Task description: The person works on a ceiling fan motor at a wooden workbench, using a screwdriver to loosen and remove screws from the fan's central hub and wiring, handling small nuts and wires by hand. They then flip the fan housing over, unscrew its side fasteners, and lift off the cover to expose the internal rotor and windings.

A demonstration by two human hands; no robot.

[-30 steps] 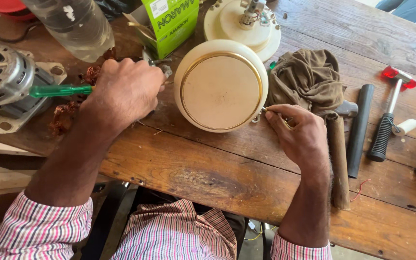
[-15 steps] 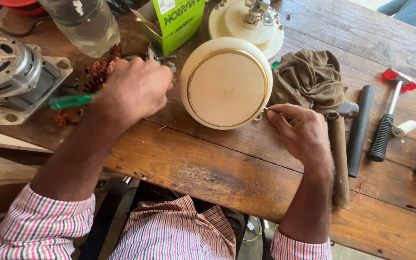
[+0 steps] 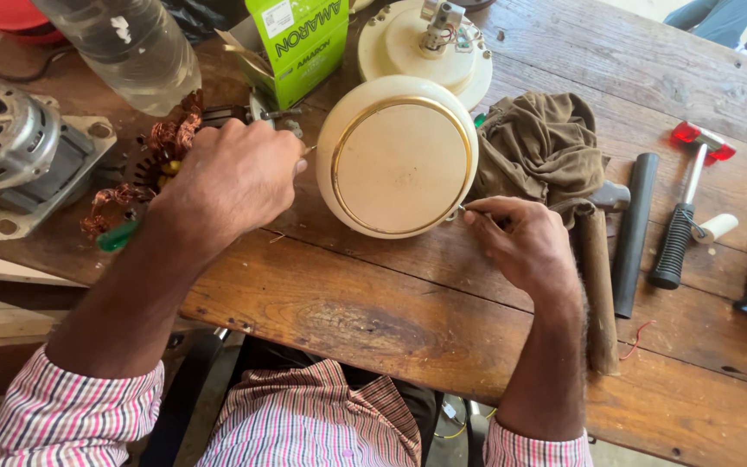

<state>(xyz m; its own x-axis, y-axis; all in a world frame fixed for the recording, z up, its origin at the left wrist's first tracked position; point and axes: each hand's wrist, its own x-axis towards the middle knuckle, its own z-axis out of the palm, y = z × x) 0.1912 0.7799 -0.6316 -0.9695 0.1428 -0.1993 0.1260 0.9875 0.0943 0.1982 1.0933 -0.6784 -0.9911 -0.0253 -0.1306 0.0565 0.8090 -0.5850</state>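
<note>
A round cream motor cover with a gold ring [image 3: 399,160] lies on the wooden table [image 3: 373,303] between my hands. My left hand [image 3: 226,186] is closed around a green-handled screwdriver [image 3: 118,235]. Its thin shaft points at the cover's left rim, and the handle sticks out below my wrist. My right hand [image 3: 525,246] pinches a small thin metal piece against the cover's lower right rim. What that piece is, I cannot tell.
Behind the cover stand a second cream motor housing [image 3: 425,47], a green box [image 3: 300,43] and a plastic bottle [image 3: 131,47]. At left are a grey electric motor [image 3: 10,147] and copper windings [image 3: 166,143]. To the right lie a brown cloth [image 3: 546,147], wooden-handled hammer [image 3: 598,285], black tube [image 3: 633,229] and red mallet [image 3: 680,225].
My left hand has turned, and the screwdriver's green handle has swung from pointing left to pointing down-left under my wrist. My right hand and the cover have stayed in place.
</note>
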